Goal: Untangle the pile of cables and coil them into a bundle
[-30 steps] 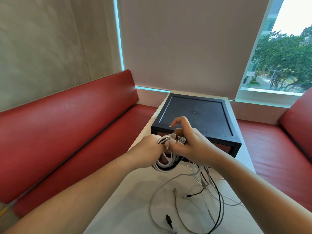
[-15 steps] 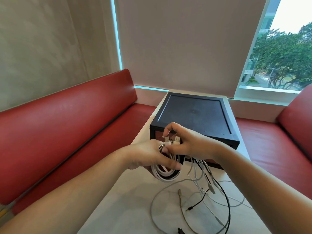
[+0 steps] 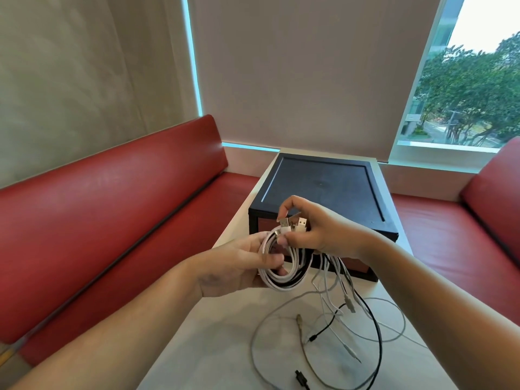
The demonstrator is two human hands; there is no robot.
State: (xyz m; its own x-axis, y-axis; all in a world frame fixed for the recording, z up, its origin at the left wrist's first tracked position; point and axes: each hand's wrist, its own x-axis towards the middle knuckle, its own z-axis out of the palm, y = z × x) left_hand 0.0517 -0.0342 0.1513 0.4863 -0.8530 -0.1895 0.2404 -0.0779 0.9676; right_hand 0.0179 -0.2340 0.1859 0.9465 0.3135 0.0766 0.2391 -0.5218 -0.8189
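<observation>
The left hand point(image 3: 239, 266) grips the coil of cables point(image 3: 284, 270) above the table point(image 3: 197, 347). The right hand point(image 3: 318, 232) pinches the plugs point(image 3: 292, 225) at its top. The loose tails point(image 3: 337, 299) hang below the right hand, probably tangled.

glossy red bench point(image 3: 112, 209) (leather-like), matt black box point(image 3: 318, 187), smooth white cables point(image 3: 284, 273)

One wide-angle head-worn view is used, pointed forward and down, set close above the left hand point(image 3: 239, 266) and right hand point(image 3: 318, 232) at frame centre, the table point(image 3: 225, 347) below.
</observation>
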